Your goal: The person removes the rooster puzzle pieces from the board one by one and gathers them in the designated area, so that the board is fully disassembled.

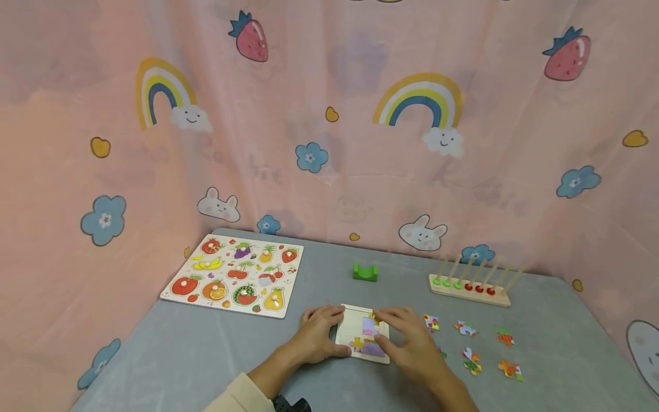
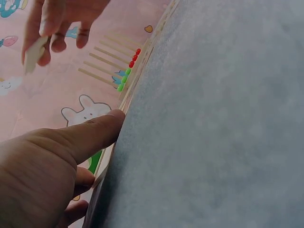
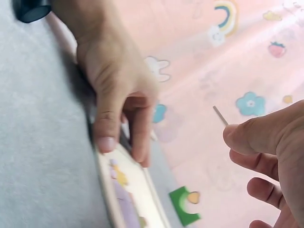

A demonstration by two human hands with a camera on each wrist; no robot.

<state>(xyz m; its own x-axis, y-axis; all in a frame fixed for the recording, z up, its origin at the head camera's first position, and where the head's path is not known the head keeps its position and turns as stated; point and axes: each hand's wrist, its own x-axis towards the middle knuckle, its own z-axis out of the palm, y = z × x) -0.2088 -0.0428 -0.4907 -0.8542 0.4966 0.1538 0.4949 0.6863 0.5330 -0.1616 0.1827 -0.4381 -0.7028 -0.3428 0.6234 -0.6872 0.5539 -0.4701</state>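
Observation:
A small wooden puzzle tray [image 1: 352,327] with a partly filled purple and yellow picture lies on the grey table near the front. My left hand [image 1: 316,339] grips its left edge, thumb and fingers curled on the rim [image 3: 110,190]. My right hand [image 1: 408,339] hovers over the tray's right side. In the left wrist view this hand [image 2: 57,21] pinches a pale puzzle piece [image 2: 32,56] between its fingertips. Several loose coloured puzzle pieces [image 1: 465,328] lie on the table just right of the right hand.
A fruit peg-puzzle board [image 1: 234,274] lies at the back left. A green arch block [image 1: 365,272] stands behind the tray. A wooden rack of sticks with green and red beads [image 1: 469,286] sits at the back right. Pink patterned curtain encloses the table.

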